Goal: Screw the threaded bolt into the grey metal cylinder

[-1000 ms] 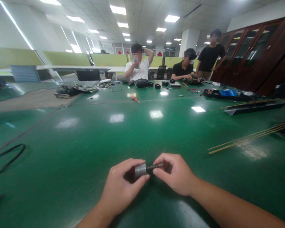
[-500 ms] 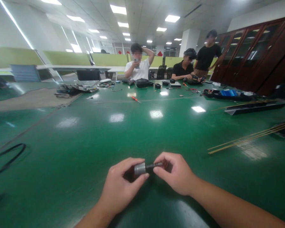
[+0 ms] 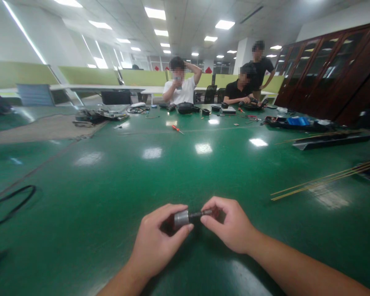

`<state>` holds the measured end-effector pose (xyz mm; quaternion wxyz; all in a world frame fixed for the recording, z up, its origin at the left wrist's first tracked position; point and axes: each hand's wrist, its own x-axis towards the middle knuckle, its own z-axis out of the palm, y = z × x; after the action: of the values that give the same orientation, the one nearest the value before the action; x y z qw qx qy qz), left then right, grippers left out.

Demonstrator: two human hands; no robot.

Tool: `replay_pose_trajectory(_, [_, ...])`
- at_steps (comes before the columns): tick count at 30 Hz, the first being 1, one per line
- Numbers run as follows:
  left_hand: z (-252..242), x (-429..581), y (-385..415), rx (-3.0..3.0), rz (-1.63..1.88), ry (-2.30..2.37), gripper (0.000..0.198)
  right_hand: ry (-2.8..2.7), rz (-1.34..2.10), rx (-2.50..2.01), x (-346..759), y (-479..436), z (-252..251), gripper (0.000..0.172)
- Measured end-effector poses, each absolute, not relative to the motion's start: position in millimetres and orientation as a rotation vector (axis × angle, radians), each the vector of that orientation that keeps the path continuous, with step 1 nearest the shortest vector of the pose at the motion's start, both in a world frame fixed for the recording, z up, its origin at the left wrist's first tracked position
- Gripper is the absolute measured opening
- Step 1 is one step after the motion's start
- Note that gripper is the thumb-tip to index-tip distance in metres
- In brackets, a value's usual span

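Note:
My left hand (image 3: 156,242) pinches a short grey metal cylinder (image 3: 181,218) between thumb and fingers, just above the green table (image 3: 111,176). A thin dark shaft (image 3: 200,214) sticks out of the cylinder's right end. My right hand (image 3: 230,226) is closed round that shaft, thumb below and fingers curled above. Both hands meet near the table's front edge, and the far end of the shaft is hidden in my right fingers.
Thin brass rods (image 3: 323,179) lie at the right, with a black tray (image 3: 329,140) behind them. A black cable (image 3: 9,205) loops at the left. A red screwdriver (image 3: 176,129) lies mid-table. Across the table two people sit among tools, and a third person stands behind them.
My hands hold the same grip and have barely shifted. The standing person at the far right has walked left, behind the seated person in black.

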<state>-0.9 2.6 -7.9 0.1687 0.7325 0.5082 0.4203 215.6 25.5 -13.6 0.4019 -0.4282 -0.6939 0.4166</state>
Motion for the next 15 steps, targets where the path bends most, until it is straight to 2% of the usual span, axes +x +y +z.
replay_pose_trajectory(15, [-8.0,-2.6,3.9,2.055,1.213,1.471,0.024,-1.731,1.043,-1.081,216.4,27.6,-15.4,0.005])
